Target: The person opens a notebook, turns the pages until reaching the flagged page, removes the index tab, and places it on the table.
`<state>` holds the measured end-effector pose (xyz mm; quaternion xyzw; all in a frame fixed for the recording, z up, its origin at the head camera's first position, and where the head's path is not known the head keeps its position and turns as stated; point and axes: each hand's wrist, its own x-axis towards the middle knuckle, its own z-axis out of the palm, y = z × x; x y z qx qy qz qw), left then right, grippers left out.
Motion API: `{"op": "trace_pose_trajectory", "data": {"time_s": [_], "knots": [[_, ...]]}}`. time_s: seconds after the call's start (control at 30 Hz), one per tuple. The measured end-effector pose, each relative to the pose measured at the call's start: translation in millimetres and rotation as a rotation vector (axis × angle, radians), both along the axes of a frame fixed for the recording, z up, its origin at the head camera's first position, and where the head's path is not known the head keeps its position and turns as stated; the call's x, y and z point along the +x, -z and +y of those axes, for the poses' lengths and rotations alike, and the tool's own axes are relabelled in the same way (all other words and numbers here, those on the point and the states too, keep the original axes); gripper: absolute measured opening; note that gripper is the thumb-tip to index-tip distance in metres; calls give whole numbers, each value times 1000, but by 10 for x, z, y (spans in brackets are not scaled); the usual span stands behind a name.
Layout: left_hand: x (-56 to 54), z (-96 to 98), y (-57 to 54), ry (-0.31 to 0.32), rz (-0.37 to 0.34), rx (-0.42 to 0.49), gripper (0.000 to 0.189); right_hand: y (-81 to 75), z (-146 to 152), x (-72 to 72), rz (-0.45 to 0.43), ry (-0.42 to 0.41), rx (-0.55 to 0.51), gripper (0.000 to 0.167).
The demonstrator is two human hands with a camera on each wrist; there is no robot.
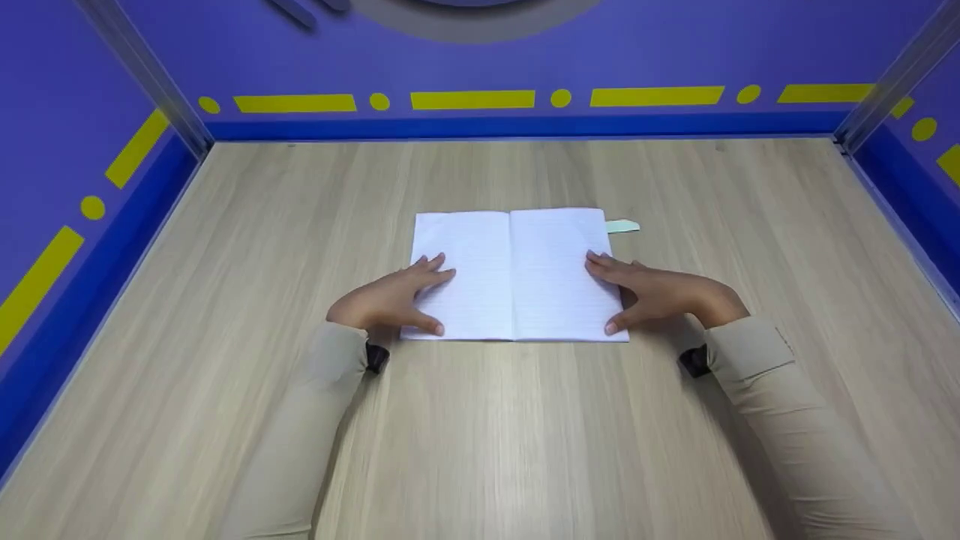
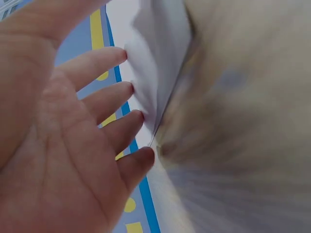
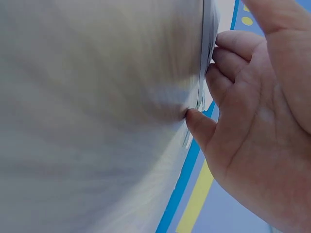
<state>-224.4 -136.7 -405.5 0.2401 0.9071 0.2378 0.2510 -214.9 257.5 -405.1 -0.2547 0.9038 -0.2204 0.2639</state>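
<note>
An open notebook (image 1: 480, 277) with lined white pages lies flat on the wooden table, its centre fold running straight toward the person. My left hand (image 1: 401, 294) rests on the left page's outer edge, fingers spread, thumb near the bottom corner. On the opposite side my right hand (image 1: 651, 291) touches the right page's outer edge, thumb low and fingers higher up. In the left wrist view the fingertips (image 2: 141, 119) meet the side of the white pages (image 2: 163, 53). The right wrist view has the fingertips of the right hand (image 3: 252, 116) along the notebook's edge (image 3: 206, 48).
A pale green strip (image 1: 622, 226) sticks out past the notebook's upper right edge. The wooden table (image 1: 480, 435) is bounded by purple-blue panels (image 1: 480, 67) with yellow bars and dots at the back and both sides. Dark straps (image 1: 377, 358) show at the sleeve cuffs.
</note>
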Motion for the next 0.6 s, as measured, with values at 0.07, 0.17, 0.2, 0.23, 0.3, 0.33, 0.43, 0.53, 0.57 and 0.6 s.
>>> {"op": "trace_pose_trajectory", "data": {"time_s": [0.07, 0.17, 0.2, 0.23, 0.3, 0.33, 0.43, 0.53, 0.57, 0.6], "knots": [[-17, 0, -5, 17, -14, 0, 93, -3, 12, -5, -8, -8, 4, 103], [-45, 6, -5, 26, -24, 2, 93, -9, 14, -7, -10, -6, 11, 104], [-52, 6, -5, 22, -28, 0, 92, -12, 13, -7, -13, -4, 12, 104], [-55, 7, -8, 20, -29, -3, 92, -14, 12, -7, -15, -5, 11, 105], [-58, 5, -9, 14, -36, -11, 92, -16, 9, -8, -21, -4, 13, 106], [-59, 3, -9, 12, -40, -15, 92, -17, 9, -8, -25, -5, 15, 108], [-56, -4, -4, 6, -52, -18, 92, -19, 15, -15, -37, -11, 14, 111], [-59, -8, 9, 2, -58, -12, 92, -23, 22, -22, -44, -12, 22, 114], [-62, -9, 14, 2, -58, -11, 92, -25, 25, -25, -46, -15, 18, 115], [-63, -9, 17, 0, -61, -10, 92, -26, 29, -27, -51, -14, 16, 116]]}}
